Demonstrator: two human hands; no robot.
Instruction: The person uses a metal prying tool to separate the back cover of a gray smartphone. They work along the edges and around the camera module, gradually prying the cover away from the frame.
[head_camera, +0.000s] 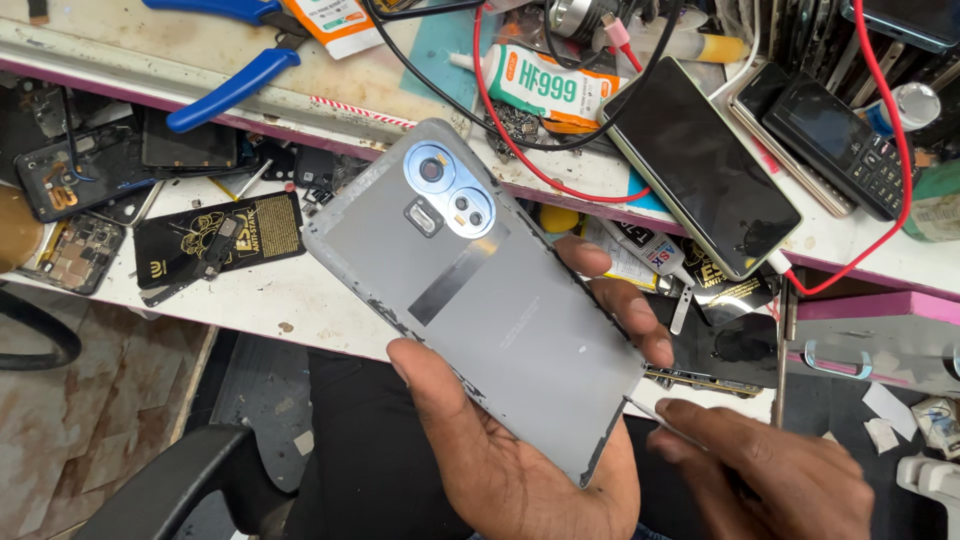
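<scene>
My left hand (500, 470) lies palm up and holds a grey phone back cover (490, 300), thumb on its left edge and fingers curled around its right edge. The cover is tilted, with its blue round camera module (448, 190) at the top. My right hand (780, 470) is at the lower right and pinches a thin metal tool (655, 413). The tool's tip touches the cover's lower right corner.
A white workbench (260, 295) is cluttered: a black-screen smartphone (700, 165), a keypad phone (840, 135), a glue tube (545, 90), blue-handled pliers (230, 85), a black anti-static bag (215, 240), opened phone parts (75, 255), red and black cables. A black chair arm (170, 490) sits below left.
</scene>
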